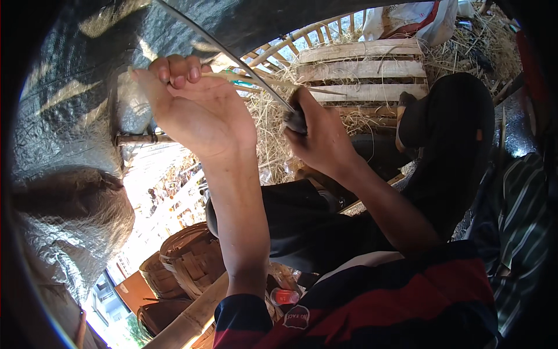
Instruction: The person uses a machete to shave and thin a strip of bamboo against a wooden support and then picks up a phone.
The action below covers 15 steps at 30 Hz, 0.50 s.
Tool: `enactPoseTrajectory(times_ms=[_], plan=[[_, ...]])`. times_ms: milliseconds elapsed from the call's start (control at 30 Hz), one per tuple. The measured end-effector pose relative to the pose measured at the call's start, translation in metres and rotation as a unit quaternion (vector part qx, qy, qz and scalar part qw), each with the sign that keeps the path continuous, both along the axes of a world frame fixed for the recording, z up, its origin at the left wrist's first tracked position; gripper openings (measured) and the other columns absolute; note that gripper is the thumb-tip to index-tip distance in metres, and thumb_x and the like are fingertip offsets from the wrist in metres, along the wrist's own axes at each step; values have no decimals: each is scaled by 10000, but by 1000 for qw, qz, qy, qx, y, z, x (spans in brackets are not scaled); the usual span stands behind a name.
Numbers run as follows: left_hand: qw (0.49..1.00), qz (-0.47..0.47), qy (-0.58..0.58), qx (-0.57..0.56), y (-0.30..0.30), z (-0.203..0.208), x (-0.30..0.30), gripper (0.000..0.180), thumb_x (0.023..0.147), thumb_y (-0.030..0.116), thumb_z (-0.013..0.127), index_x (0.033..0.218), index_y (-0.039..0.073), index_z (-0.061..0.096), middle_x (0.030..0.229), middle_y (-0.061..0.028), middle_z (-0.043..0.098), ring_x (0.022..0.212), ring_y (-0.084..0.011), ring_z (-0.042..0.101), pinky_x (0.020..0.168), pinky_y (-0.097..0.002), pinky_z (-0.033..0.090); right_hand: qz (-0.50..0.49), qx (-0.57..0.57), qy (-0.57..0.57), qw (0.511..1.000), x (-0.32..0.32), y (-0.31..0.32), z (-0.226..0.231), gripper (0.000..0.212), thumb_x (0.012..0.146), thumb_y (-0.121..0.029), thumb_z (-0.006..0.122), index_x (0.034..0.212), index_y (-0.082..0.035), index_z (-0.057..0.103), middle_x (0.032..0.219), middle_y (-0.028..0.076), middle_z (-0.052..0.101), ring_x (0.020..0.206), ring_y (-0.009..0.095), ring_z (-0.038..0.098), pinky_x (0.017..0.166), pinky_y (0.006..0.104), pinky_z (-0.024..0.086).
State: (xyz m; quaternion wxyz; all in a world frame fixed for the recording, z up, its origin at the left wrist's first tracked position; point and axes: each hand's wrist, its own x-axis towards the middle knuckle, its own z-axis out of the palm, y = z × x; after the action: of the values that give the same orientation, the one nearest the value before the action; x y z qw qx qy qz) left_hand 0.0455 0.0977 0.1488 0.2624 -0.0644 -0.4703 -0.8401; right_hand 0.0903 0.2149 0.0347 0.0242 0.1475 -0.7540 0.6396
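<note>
My left hand (203, 110) is raised with its palm in view and its fingers curled over at the top. A thin pale strip (328, 91), which looks like split bamboo, runs from those fingers to the right and tapers to a point past my right hand. My right hand (322, 134) is closed round the dark handle (295, 121) of a long knife. The knife's narrow blade (218, 47) slants up and left, and crosses the strip between my two hands. The strip's left end is hidden by my left hand.
Beyond my hands lies a slatted wooden panel (363, 71) over straw (273, 119). Woven baskets (192, 256) and a bamboo pole (195, 314) are at lower left. A dark plastic sheet (67, 116) hangs along the left. My bent knee (450, 110) is at the right.
</note>
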Motion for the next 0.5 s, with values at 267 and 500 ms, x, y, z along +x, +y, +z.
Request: enactPoseTrajectory(times_ms=[267, 500], plan=[[999, 45, -22, -21, 9, 1, -3, 313, 982, 320, 494, 735, 146, 411, 692, 36, 391, 664, -89, 338, 672, -228, 303, -29, 84, -47, 995, 6, 7, -57, 351, 744, -65, 675, 1001, -49, 436, 719, 182, 621, 653, 373, 651, 555, 433, 519], [999, -22, -10, -26, 2, 3, -2, 327, 988, 366, 454, 760, 132, 448, 673, 30, 437, 666, -114, 436, 643, -244, 370, -30, -2, -17, 999, 11, 1, -60, 359, 722, -40, 683, 997, -36, 452, 719, 150, 600, 638, 357, 643, 562, 405, 512]])
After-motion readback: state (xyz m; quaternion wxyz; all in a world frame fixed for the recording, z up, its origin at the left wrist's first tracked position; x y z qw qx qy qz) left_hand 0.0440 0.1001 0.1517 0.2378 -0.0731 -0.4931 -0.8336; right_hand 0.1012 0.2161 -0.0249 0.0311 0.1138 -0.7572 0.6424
